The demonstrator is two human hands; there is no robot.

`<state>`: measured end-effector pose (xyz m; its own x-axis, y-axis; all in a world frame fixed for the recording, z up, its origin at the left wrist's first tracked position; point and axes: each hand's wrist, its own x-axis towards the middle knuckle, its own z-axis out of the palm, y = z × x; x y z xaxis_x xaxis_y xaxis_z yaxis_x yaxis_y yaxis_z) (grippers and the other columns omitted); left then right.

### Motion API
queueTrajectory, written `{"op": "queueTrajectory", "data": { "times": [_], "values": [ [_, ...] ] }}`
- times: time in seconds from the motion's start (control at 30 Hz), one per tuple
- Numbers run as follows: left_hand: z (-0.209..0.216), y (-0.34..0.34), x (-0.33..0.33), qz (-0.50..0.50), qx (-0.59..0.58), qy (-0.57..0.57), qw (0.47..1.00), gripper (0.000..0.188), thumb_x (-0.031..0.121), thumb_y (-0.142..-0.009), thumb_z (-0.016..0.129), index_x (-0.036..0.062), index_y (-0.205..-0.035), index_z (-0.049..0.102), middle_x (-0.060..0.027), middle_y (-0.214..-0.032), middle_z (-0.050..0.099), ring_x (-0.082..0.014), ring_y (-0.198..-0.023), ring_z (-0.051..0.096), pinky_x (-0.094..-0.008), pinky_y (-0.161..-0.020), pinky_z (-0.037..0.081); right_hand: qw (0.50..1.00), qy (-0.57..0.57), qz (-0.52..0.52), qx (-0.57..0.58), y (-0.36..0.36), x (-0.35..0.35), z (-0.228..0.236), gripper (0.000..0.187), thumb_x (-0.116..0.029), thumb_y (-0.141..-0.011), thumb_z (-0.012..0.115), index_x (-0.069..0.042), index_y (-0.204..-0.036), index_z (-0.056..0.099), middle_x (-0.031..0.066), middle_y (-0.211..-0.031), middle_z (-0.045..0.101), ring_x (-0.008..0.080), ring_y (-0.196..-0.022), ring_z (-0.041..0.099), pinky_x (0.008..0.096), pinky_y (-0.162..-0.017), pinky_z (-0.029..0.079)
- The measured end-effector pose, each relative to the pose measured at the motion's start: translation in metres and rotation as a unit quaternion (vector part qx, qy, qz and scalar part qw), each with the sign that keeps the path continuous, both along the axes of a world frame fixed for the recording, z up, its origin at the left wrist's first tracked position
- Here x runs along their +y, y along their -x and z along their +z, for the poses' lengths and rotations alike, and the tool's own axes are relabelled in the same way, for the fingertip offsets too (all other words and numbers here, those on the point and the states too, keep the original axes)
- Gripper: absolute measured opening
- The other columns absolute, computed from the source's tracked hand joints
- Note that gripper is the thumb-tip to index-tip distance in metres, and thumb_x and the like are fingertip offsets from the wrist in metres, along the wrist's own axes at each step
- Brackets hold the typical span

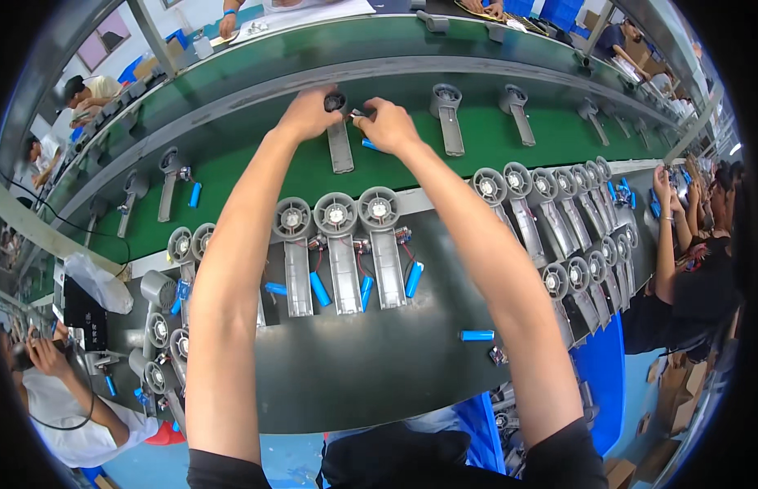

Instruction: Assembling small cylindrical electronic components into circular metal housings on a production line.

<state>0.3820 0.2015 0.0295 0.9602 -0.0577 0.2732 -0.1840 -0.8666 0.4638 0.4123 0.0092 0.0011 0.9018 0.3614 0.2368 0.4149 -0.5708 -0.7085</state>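
Both my arms reach out over the green conveyor belt (256, 151). My left hand (309, 116) is closed around the round head of a grey handheld-fan housing (340, 151), whose handle points back toward me. Just right of that head, my right hand (387, 124) pinches a small part with a metallic glint, too small to name. A blue cylindrical battery (371, 144) lies under my right hand. On the dark worktable (346, 367) nearer to me, three grey fan housings (336, 216) stand side by side, with wires, small circuit boards and blue batteries (414, 279) beside their handles.
More fan housings (448, 114) rest along the belt. Rows of housings (546, 187) fill the table's right side, others (157, 328) its left. A loose battery (477, 335) lies near my right forearm. A blue bin (601, 383) stands below right. Co-workers (680, 269) sit on both sides and opposite.
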Motion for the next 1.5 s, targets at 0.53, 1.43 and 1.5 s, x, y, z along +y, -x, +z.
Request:
{"op": "queueTrajectory", "data": {
  "times": [0.53,1.43,1.5],
  "values": [
    [0.050,0.086,-0.135,0.018,-0.179,0.083,0.980,0.065,0.042,-0.085,0.073,-0.0041,-0.130,0.059,-0.0252,-0.127,0.061,-0.0404,-0.120,0.057,-0.0448,-0.102,0.046,0.989,0.129,-0.051,0.049,0.066,-0.136,0.078,0.044,-0.039,-0.077,0.075,0.005,-0.084,0.072,0.0103,-0.059,0.066,0.0195,-0.056,0.067,0.0326,-0.065,0.055],
    [0.016,0.354,-0.197,-0.093,-0.128,0.131,0.979,0.033,0.000,-0.080,0.073,0.0012,-0.112,0.070,-0.0142,-0.122,0.064,-0.0301,-0.107,0.061,-0.0371,-0.091,0.049,0.986,-0.121,-0.116,-0.011,0.365,-0.269,0.015,0.029,0.006,-0.086,0.065,0.003,-0.115,0.061,0.0104,-0.115,0.064,0.0150,-0.103,0.062,0.0297,-0.086,0.051],
    [0.020,0.357,-0.197,-0.135,-0.127,0.156,0.970,0.031,-0.008,-0.076,0.070,0.0007,-0.106,0.071,-0.0121,-0.114,0.067,-0.0276,-0.097,0.063,-0.0346,-0.082,0.052,0.975,-0.193,-0.095,-0.059,0.367,-0.262,0.024,0.033,0.010,-0.084,0.061,0.004,-0.117,0.063,0.0075,-0.112,0.062,0.0148,-0.104,0.060,0.0293,-0.091,0.050]
  ]
}}
